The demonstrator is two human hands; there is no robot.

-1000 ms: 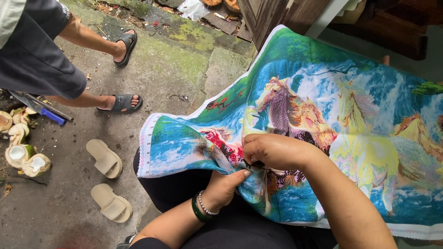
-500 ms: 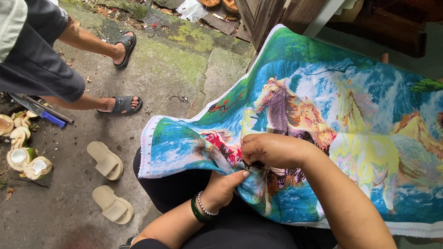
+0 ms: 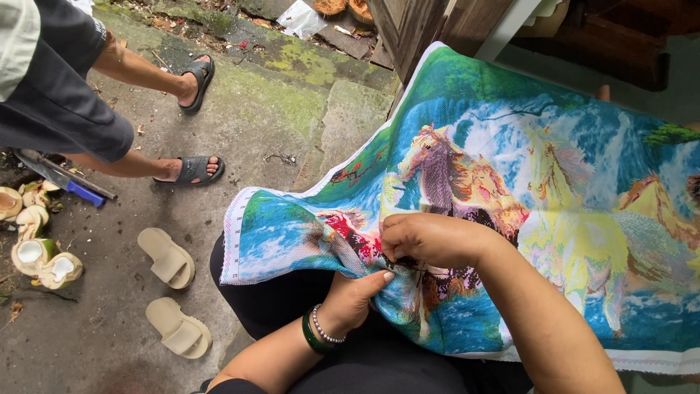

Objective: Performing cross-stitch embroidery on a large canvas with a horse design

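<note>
A large colourful embroidered cloth [image 3: 569, 190] with horses and blue water lies spread over my lap. My right hand [image 3: 430, 239] rests on top of it near its lower left part, fingers curled and pinched at the fabric; any needle is too small to make out. From below, my left hand [image 3: 354, 298] holds the cloth's underside fold, thumb pressed on the fabric right beside the right hand. A green bangle and a bead bracelet [image 3: 317, 332] circle the left wrist.
Another person stands at the upper left in dark shorts and black sandals [image 3: 193, 169]. A pair of beige slippers [image 3: 171, 292] lies on the concrete. Cut coconut husks [image 3: 36, 252] and a blade with a blue handle [image 3: 65, 182] are at the left edge. Wooden posts stand behind.
Both hands stay at the same spot on the cloth with only slight finger shifts. The standing person's legs and the view drifted a little.
</note>
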